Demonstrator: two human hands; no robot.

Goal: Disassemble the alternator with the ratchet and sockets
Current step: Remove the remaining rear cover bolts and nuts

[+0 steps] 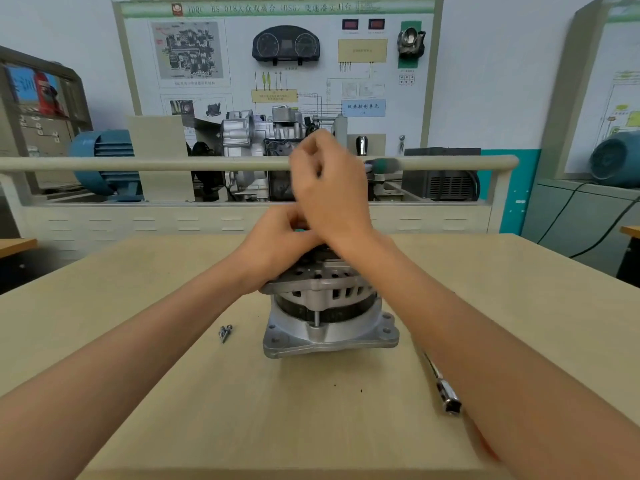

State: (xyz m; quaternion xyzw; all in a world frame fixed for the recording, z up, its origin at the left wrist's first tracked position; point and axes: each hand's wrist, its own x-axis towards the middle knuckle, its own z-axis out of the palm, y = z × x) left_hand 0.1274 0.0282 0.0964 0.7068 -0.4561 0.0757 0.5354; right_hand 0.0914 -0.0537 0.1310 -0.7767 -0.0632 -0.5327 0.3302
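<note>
The silver alternator (329, 306) stands upright on its flange in the middle of the wooden table (173, 393). My left hand (277, 244) rests on its top, fingers curled round a small teal part (300, 230) that is mostly hidden. My right hand (329, 181) is raised above the alternator in a fist, gripping a tool whose blurred green handle (382, 164) sticks out to the right. The tool's head and what it sits on are hidden behind both hands.
A few loose screws (225, 333) lie on the table left of the alternator. A metal extension bar with a socket (448, 396) lies at the right, partly under my right forearm. A rail and a gearbox training stand (256, 143) rise behind the table.
</note>
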